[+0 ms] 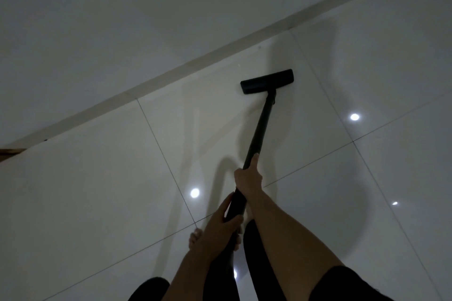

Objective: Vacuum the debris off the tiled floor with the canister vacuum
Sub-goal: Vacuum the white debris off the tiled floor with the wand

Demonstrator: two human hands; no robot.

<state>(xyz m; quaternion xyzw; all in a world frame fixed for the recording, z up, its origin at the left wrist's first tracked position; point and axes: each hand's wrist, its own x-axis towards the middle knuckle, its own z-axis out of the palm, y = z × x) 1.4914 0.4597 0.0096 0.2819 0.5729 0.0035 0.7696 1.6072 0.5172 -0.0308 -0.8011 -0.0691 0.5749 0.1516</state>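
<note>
Fingers of both hands clamped on black wand (259,127), floor head (267,80) on tiles (97,190)

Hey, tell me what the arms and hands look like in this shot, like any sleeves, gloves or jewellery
Both forearms are bare. The left hand and right hand wear no gloves, and no rings, watch or bracelet show. A dark short sleeve covers the right upper arm; dark fabric also shows near the left elbow. The light is dim, so fine detail is unclear.

The tiled floor (97,203) is looking smooth and glossy, mirroring ceiling lights, while the vacuum's wand (259,127) and floor head (267,81) are showing a matt black plastic-like finish and the wall (122,19) is appearing matt and plain.
</note>
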